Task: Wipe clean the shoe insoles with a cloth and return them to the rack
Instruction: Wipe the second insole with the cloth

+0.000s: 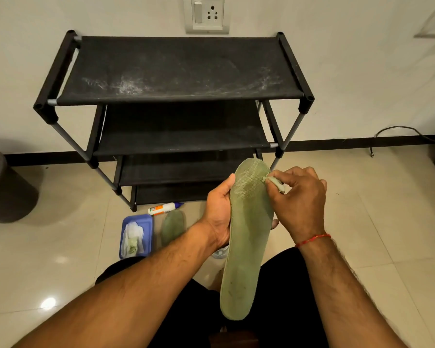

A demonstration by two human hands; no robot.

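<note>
A long green insole (246, 237) stands nearly upright in front of me, toe end up with a mesh patch near its tip. My left hand (219, 212) grips its left edge at mid-length, thumb on the front. My right hand (299, 197) pinches a small wad of pale green cloth (276, 184) against the insole's upper right edge. A second green insole (173, 227) lies flat on the floor below the rack. The black shoe rack (181, 96) with several fabric shelves stands against the wall; its top shelf is dusty and bare.
A blue tray (146, 222) holding white and green cloth pieces sits on the tiled floor left of the floor insole. A glue bottle (163, 208) lies by the rack's foot. A dark bin (5, 187) stands at the far left. A cable (399, 133) trails along the right skirting.
</note>
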